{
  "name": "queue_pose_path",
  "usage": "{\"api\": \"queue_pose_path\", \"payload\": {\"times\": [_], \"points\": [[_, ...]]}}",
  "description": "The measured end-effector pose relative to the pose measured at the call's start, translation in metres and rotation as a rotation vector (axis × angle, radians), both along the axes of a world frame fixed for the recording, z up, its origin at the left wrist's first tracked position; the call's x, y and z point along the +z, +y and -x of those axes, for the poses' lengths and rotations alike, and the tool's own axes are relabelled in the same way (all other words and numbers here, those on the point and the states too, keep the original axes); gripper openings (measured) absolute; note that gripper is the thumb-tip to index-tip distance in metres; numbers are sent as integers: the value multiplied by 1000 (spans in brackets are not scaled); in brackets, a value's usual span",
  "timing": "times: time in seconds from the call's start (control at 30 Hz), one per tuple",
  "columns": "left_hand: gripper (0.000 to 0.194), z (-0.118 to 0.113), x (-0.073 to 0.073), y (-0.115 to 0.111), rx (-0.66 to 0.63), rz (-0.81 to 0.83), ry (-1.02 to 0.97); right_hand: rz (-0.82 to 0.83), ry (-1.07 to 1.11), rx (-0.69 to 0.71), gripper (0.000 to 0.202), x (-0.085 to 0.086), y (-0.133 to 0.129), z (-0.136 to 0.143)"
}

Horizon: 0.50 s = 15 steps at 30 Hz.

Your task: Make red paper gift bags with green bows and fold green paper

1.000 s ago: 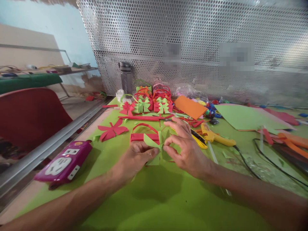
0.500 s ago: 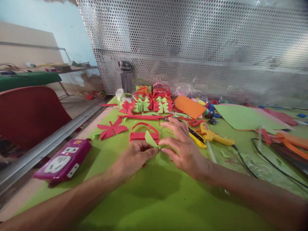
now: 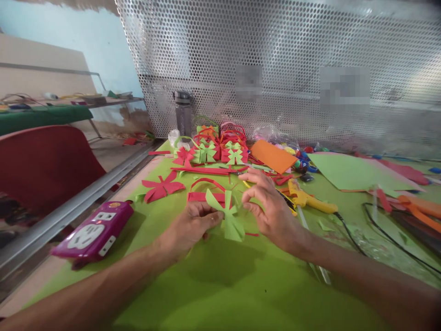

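Observation:
Between the thumb and fingers of my left hand (image 3: 200,220) is a light green paper bow (image 3: 232,225), its cut petals spread out. My right hand (image 3: 263,202) hovers just right of the bow, fingers curved and apart, with nothing in it. Behind the bow stands a small red paper bag (image 3: 196,196) with a looped handle, partly hidden by the bow and my left hand. A red paper bow (image 3: 162,187) lies flat to the left. A yellow glue gun (image 3: 308,198) and a yellow cutter (image 3: 291,206) lie beyond my right hand.
A purple power strip (image 3: 94,232) sits at the left table edge. Several finished paper bags (image 3: 236,154) and a grey bottle (image 3: 183,115) stand at the back, before a perforated metal panel (image 3: 292,46). Orange paper (image 3: 272,155) and green sheets (image 3: 351,170) lie right, near a black cord (image 3: 347,232).
The green paper in my left hand has opened from a narrow folded shape into a spread bow. My right hand has moved off it, slightly to the right.

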State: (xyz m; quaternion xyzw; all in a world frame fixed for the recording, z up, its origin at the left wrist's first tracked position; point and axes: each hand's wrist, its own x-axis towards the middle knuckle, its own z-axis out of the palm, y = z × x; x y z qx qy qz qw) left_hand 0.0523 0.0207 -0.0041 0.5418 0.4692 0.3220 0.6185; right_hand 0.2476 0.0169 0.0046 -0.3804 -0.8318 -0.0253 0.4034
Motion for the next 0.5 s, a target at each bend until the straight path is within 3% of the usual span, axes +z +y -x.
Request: {"api": "queue_pose_path", "payload": {"times": [0.27,0.37,0.5], "points": [[32,4,1,3,-5,2,18,-12,28,-131,13,9,23,-24],[35,8,-7,6,-10,0,44,4,-72,-287,9,21,39,-41],[39,11,-14,11,32,-38,134,187,-117,-564,13,35,56,-68]]}}
